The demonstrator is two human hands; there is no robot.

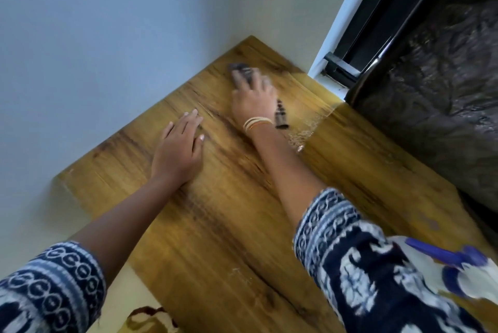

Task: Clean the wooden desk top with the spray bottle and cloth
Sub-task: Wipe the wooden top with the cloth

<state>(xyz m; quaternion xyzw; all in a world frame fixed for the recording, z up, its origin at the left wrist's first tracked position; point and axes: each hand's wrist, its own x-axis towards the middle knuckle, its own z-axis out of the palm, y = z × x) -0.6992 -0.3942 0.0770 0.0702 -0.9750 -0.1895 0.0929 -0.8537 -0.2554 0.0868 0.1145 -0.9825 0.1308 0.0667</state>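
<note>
Wooden desk top (229,225) fills the middle of the view, set into a corner of pale walls (107,36), its grain streaked dark. Far up the board, near that corner, the right hand (253,95) presses down flat on a dark cloth (241,71), fingers spread over it; the cloth and hand are blurred, and one dark end of the cloth shows beside the wrist, just by the gold bangles (257,123). A patch of wet droplets (301,133) glistens on the wood to the right of that wrist. The left hand (179,149) lies palm down on the bare wood with fingers straight and slightly apart, holding nothing, near the wall edge of the desk. Both forearms come out of navy and white patterned sleeves (347,265). At the lower right corner the spray bottle (458,265) stands on the desk, white with a blue trigger head, partly hidden by the right sleeve. A dark window frame (377,30) runs along the upper right
</note>
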